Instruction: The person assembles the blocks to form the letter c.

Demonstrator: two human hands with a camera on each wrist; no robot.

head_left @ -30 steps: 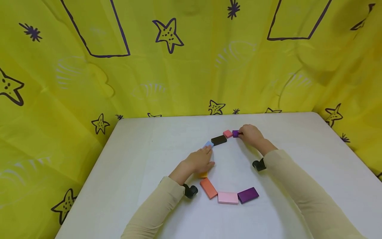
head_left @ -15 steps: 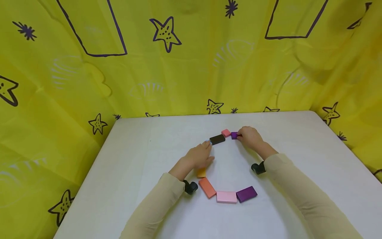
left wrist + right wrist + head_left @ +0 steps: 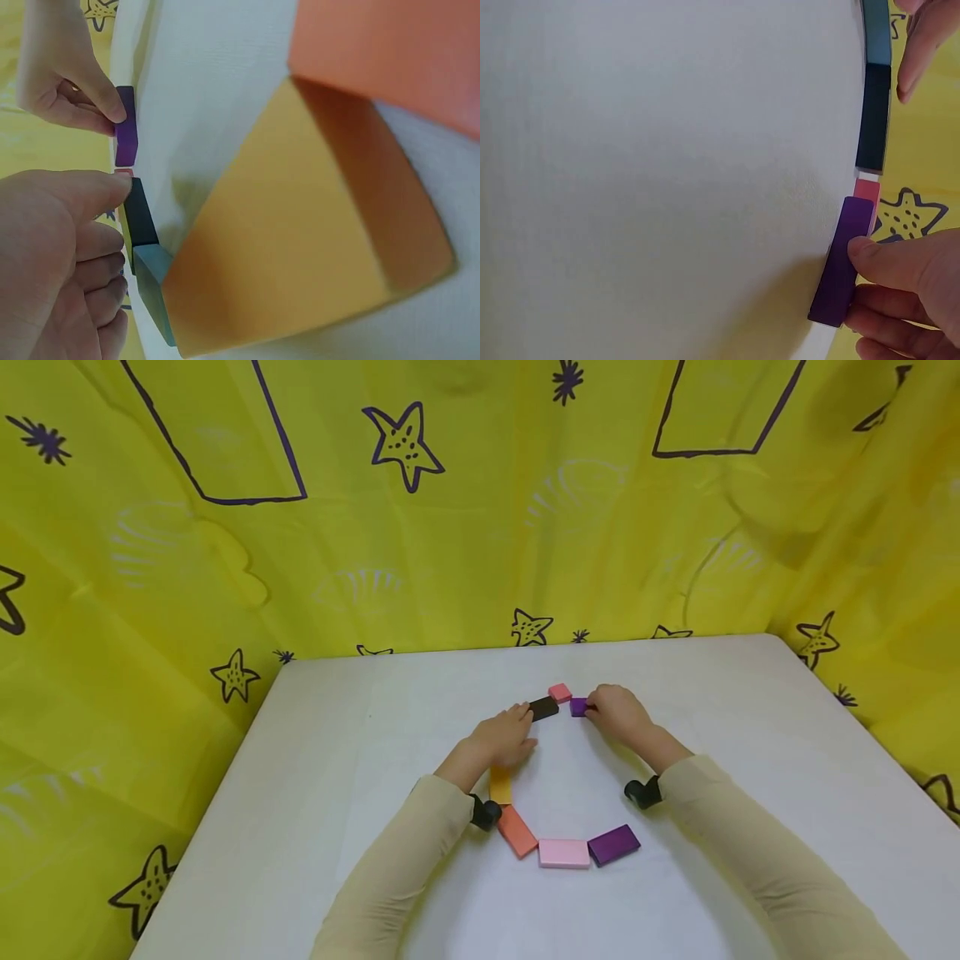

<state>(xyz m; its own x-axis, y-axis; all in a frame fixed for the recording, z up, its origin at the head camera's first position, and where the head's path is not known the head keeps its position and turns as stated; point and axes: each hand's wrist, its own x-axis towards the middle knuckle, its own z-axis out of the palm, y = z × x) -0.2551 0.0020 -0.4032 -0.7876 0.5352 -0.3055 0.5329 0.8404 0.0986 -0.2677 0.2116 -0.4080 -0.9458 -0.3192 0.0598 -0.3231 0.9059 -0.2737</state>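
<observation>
My right hand [image 3: 621, 714] pinches a purple block [image 3: 838, 262] between thumb and fingers, close beside a small coral-pink block [image 3: 560, 693]. To its left, my left hand [image 3: 504, 737] reaches over the arc of blocks with its fingers loosely extended by the black block [image 3: 545, 708]. In the right wrist view those left fingers [image 3: 924, 49] are near the black block; whether they touch it I cannot tell. A light blue block [image 3: 152, 289], covered by the left hand in the head view, joins the black block to a yellow block [image 3: 500, 787].
The curve continues toward me with an orange block [image 3: 517, 831], a light pink block [image 3: 564, 853] and a second purple block [image 3: 614, 844]. All lie on a white tabletop [image 3: 360, 760]. A yellow patterned curtain [image 3: 450, 552] hangs behind it.
My left hand has slid forward from the light blue block toward the black one. My right hand has brought the purple block slightly nearer me relative to the coral-pink block. The head view has shifted slightly.
</observation>
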